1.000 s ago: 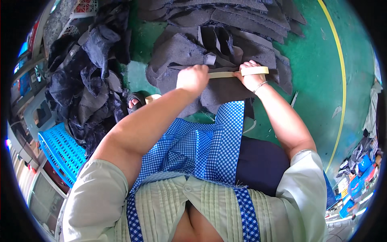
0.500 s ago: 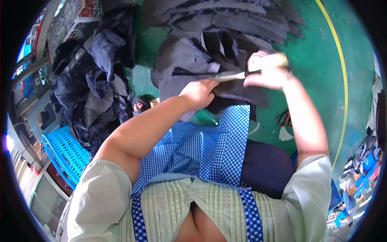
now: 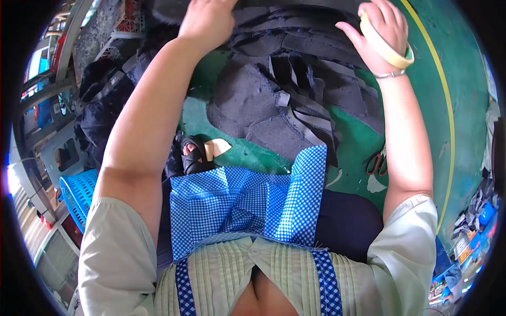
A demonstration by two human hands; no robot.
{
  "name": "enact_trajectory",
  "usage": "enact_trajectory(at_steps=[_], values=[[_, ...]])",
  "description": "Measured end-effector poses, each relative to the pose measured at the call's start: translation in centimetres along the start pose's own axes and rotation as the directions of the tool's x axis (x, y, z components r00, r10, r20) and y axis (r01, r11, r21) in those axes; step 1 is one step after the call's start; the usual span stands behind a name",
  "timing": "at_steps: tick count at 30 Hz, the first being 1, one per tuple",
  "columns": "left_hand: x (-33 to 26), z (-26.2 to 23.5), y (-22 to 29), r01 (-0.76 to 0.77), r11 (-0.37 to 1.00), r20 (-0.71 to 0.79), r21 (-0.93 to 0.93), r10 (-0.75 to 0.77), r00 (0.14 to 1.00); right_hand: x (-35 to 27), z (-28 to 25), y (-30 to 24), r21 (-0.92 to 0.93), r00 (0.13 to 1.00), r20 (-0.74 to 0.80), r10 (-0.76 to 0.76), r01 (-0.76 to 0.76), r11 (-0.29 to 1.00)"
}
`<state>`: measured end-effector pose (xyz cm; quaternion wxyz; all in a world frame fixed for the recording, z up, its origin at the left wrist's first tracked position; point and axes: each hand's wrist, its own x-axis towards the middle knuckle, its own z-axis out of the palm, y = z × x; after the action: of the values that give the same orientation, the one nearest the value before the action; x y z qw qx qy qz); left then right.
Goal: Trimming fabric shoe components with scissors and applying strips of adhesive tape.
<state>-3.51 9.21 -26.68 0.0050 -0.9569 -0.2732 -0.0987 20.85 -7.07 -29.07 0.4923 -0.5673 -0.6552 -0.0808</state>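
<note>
Nearest us, the checked apron (image 3: 247, 200) spreads over the lap, with a sandal (image 3: 197, 156) on the floor (image 3: 247, 150) to the left and scissors (image 3: 377, 162) to the right. Beyond lies the near pile (image 3: 245, 97) of grey pieces, which both hands have just left: a moment ago we saw them working over it with a strip of tape stretched between; now we see no strip between them, and more of the floor shows below the pile. Farther out, the right hand (image 3: 391, 29) is raised, thumb spread from bent fingers, the tape roll (image 3: 383, 50) slanting across its back. The left hand (image 3: 206, 23) reaches over a dark piece (image 3: 168, 11) at the upper edge, fingertips cut off, so we cannot tell whether it grips. We judge that the work has shifted from the near pile to the far stack (image 3: 311, 45).
</note>
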Motion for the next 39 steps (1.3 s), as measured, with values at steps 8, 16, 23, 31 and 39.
enact_trajectory(at_steps=[8,16,23,31,39], values=[[-17.2,8.8,8.4,-0.381,0.834,0.273,-0.399,0.505,0.819,-21.7,0.9,-12.2,0.088,0.714,0.684,-0.152,0.127,0.988],[-16.4,10.8,12.7,0.280,0.956,0.720,-0.087,-0.134,0.681,-22.2,-0.6,-7.0,-0.155,0.759,0.643,0.104,-0.004,0.988],[-11.5,5.6,14.7,0.159,0.927,0.258,-0.339,-0.071,0.963,-17.4,-3.5,-9.7,-0.061,0.615,0.557,0.558,-0.639,0.766],[-11.5,4.5,17.9,0.822,-0.153,0.775,-0.548,0.277,0.569,-15.5,-1.5,-11.7,0.289,0.561,0.607,0.563,-0.816,0.501],[-8.5,0.0,14.4,0.254,0.397,0.350,-0.882,0.191,0.917,-16.7,-7.8,-6.7,-0.650,0.754,0.359,0.549,-0.220,0.727]])
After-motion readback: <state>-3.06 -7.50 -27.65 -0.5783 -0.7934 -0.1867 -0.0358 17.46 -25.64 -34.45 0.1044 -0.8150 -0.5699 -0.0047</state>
